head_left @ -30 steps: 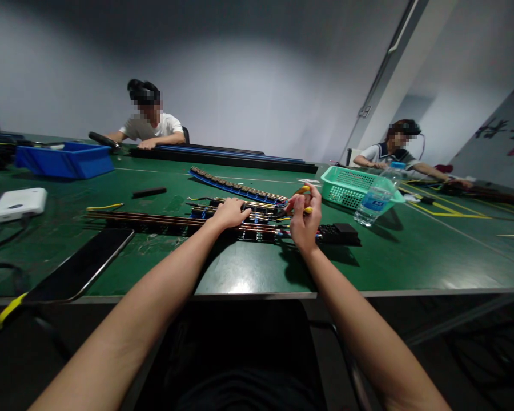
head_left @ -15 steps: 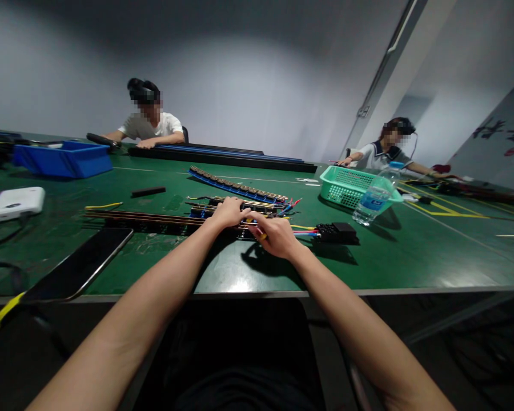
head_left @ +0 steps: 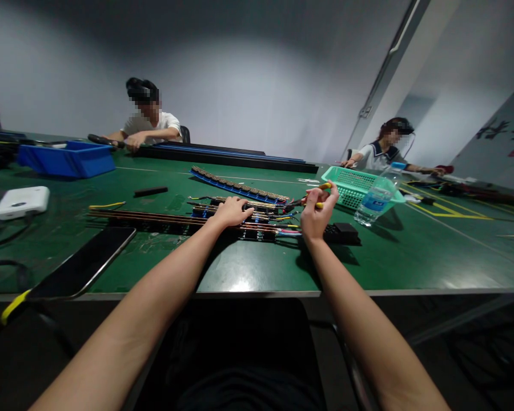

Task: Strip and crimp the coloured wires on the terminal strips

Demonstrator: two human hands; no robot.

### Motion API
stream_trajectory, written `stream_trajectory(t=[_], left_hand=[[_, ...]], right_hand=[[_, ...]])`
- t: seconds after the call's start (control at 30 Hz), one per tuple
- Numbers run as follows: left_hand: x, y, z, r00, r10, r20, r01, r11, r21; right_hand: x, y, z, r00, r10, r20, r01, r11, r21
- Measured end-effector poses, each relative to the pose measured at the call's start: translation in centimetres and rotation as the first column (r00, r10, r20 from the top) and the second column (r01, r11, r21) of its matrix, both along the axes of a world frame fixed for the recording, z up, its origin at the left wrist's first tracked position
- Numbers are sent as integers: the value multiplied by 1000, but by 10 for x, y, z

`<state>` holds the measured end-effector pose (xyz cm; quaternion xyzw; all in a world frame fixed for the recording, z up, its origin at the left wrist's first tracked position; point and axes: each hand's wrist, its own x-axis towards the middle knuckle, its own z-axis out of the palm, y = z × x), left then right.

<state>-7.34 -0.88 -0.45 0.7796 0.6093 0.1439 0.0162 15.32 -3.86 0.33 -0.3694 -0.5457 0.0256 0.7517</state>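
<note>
My left hand (head_left: 229, 212) lies over a narrow track strip (head_left: 261, 208) with metal rods, its fingers and thumb curled onto it. What the fingertips press on is partly hidden. Raised to the right of the strips, my right hand (head_left: 316, 216) is closed on yellow-and-black-handled pliers (head_left: 325, 185), whose dark tip points left toward the wire ends. Closest to me lies a long dark strip with copper rods (head_left: 154, 218); red, blue and yellow wires (head_left: 289, 232) lead from it to a black connector block (head_left: 342, 233). Behind sits a curved blue strip (head_left: 235, 185).
A phone (head_left: 83, 262) and a white box (head_left: 21, 201) lie left, with a blue bin (head_left: 66, 160) beyond. A green basket (head_left: 346, 181) and water bottle (head_left: 372, 202) stand right. Two people (head_left: 152, 123) work across the table, near long black rails (head_left: 227, 158).
My right hand has lifted off the strips and moved right and up, with the pliers now upright in it. My left hand stays on the strips.
</note>
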Motion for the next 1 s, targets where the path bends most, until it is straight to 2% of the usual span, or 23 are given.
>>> stream_trajectory(t=[0.2,0.33,0.43,0.5,0.6,0.67,0.7,0.8,0.93,1.0], left_hand=[[1,1,0,1000,7,9,-6,1000,-20],[1,2,0,1000,12,2,-12,1000,-22],[1,2,0,1000,12,3,-12,1000,-5],[1,0,0,1000,9,-1,-9,1000,4],[2,-2,1,1000,7,-4,-7,1000,7],[2,-3,2,1000,6,-4,-6,1000,9],[2,-3,2,1000,5,-4,-5,1000,10],[2,-3,2,1000,2,-4,-2,1000,8],[2,-2,1,1000,8,0,-8,1000,7],[1,-2,1,1000,6,1,-6,1000,12]], right_hand=[[7,18,-9,999,12,44,-7,993,-118],[8,23,-13,990,93,110,-72,981,-180],[9,24,-15,956,219,196,-161,949,-273],[9,22,-16,900,311,305,-200,917,-345],[6,15,-15,748,390,537,-164,893,-420],[3,12,-15,664,417,621,-139,884,-445],[2,11,-15,647,425,633,-133,880,-455],[1,11,-15,688,422,590,-146,877,-457],[5,14,-12,882,332,334,-214,915,-342],[5,9,-7,918,311,244,-240,929,-283]])
